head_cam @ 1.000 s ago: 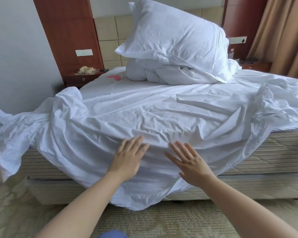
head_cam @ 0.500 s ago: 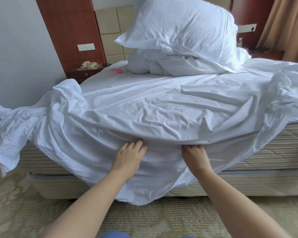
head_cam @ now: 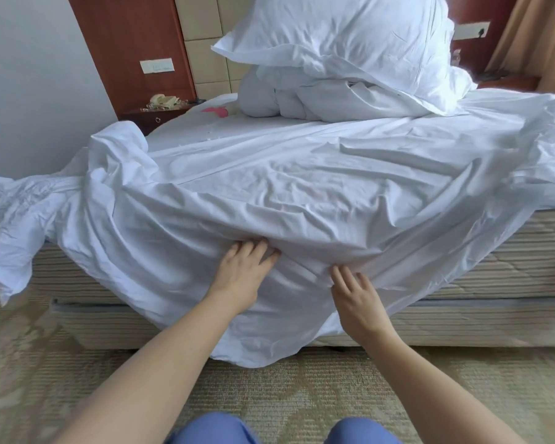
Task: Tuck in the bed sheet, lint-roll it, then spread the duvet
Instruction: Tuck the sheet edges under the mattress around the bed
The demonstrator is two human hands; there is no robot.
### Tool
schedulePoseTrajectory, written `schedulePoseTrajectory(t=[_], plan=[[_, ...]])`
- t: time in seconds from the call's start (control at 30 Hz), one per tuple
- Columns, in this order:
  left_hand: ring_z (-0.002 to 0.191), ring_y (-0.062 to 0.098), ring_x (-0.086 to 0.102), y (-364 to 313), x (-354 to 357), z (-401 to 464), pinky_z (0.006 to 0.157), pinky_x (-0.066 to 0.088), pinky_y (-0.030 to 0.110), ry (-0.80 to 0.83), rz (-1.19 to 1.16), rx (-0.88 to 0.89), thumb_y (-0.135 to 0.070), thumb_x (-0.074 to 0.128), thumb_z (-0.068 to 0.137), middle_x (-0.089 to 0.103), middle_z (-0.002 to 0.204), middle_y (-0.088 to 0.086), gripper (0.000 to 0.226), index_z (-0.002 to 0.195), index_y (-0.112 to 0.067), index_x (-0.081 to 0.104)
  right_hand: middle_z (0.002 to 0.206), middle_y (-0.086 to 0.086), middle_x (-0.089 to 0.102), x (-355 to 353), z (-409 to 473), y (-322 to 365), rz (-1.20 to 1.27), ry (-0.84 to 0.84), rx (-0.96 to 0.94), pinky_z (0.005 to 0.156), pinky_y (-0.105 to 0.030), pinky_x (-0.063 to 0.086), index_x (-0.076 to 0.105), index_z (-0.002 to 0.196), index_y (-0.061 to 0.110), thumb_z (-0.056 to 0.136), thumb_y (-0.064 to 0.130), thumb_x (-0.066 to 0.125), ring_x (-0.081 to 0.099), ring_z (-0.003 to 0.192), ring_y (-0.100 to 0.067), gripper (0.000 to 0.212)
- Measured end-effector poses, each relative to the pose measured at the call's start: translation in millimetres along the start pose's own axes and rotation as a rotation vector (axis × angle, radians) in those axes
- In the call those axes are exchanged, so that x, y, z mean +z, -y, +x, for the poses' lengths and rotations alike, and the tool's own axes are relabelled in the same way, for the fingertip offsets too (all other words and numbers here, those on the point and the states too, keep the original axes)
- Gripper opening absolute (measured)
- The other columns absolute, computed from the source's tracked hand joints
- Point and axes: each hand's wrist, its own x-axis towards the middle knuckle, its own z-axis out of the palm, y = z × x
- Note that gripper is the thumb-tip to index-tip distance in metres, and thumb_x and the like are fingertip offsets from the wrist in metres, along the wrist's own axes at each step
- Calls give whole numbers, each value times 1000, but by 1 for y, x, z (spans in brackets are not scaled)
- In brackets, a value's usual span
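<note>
We tuck the sheet (head_cam: 269,193) at the foot of the bed: it lies loose and wrinkled over the mattress (head_cam: 494,251), hanging down past the base (head_cam: 462,322) toward the carpet (head_cam: 302,389). The left hand (head_cam: 241,277) presses the cloth with straight fingers, tips going in under a fold at the mattress edge; it grasps nothing. The right hand (head_cam: 356,299) lies flat on the hanging cloth just beside it, fingers spread, likewise released

To do this step well, we judge that we should:
- pull the hanging cloth taut first, so no wrinkles get trapped
- push it between mattress and base with flat fingers, palms down
- work outward from the middle to each corner

Obstacles and surroundings: the sheet bunches at the left corner (head_cam: 116,149) and the right side (head_cam: 542,129), so both need straightening. The duvet (head_cam: 285,97) sits bundled near the headboard under a pillow (head_cam: 350,40). A pink item (head_cam: 217,111) lies on the sheet beside the duvet; a nightstand (head_cam: 154,115) stands at the left
</note>
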Motion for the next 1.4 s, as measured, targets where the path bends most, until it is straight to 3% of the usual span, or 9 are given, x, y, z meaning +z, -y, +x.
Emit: schedulePoseTrajectory(t=[0.1, 0.17, 0.33, 0.57, 0.67, 0.77, 0.93, 1.17, 1.4], plan=[[94, 29, 40, -5, 4, -3, 88, 36, 39, -108, 58, 24, -11, 81, 43, 58, 100, 12, 50, 91, -16, 71, 111, -19, 63, -4, -16, 0, 91, 94, 7, 76, -40, 57, 71, 78, 0, 47, -1, 67, 63, 96, -33, 31], [85, 29, 40, -5, 7, -8, 81, 34, 40, -172, 100, 54, -1, 69, 43, 58, 84, 12, 21, 60, -11, 63, 109, -17, 66, -9, -29, -7, 127, 99, -20, 79, -38, 57, 73, 81, 2, 55, 5, 57, 66, 96, -31, 31], [60, 26, 51, -8, 14, -20, 66, 42, 34, -239, 42, 105, 1, 48, 58, 52, 64, 6, 14, 58, -12, 54, 102, -8, 71, -31, -50, -18, 207, 90, -61, 78, -29, 56, 75, 90, 5, 67, 15, 34, 69, 92, -23, 48], [41, 13, 44, -14, 28, -46, 42, 34, 20, -16, -75, 178, 0, 84, 28, 45, 47, -6, 47, 57, -17, 52, 102, -4, 70, -45, -58, -24, 207, 231, -110, 75, -27, 57, 75, 80, 10, 68, 21, 36, 68, 92, -20, 42], [59, 19, 54, -19, 8, -51, 53, 29, 26, 67, -59, 201, 0, 78, 57, 57, 66, 1, 30, 75, -13, 57, 105, -6, 69, -51, -57, -25, 179, 249, -151, 74, -28, 57, 71, 74, 13, 68, 23, 36, 67, 95, -20, 37], [99, 28, 52, -18, 8, -50, 72, 30, 32, 220, 3, 216, 7, 39, 89, 57, 107, 11, 28, 111, -7, 49, 108, -4, 66, -56, -54, -28, 177, 262, -169, 70, -29, 56, 67, 71, 16, 70, 24, 37, 65, 94, -18, 31], [111, 25, 44, -24, 16, -54, 90, 33, 33, 269, -4, 204, 3, 36, 91, 45, 125, 9, 35, 122, -8, 46, 117, -3, 54, -54, -44, -26, 170, 389, -166, 86, -33, 44, 56, 110, 12, 92, 18, 37, 53, 107, -22, 28], [139, 23, 25, -36, 25, -42, 113, 21, 35, 344, -174, 109, -7, 36, 94, 20, 156, 5, 60, 151, -13, 18, 132, -2, 50, -48, -24, -21, 244, 541, -17, 95, -36, 43, 44, 131, 14, 95, 19, 41, 50, 119, -24, 36], [134, 23, 32, -49, 23, -26, 112, 26, 35, 307, -228, 96, -29, 40, 97, 32, 150, 6, 55, 147, -9, 28, 145, -2, 40, -40, -17, -14, 238, 555, -16, 107, -35, 34, 38, 141, 13, 94, 17, 43, 40, 131, -22, 47]])
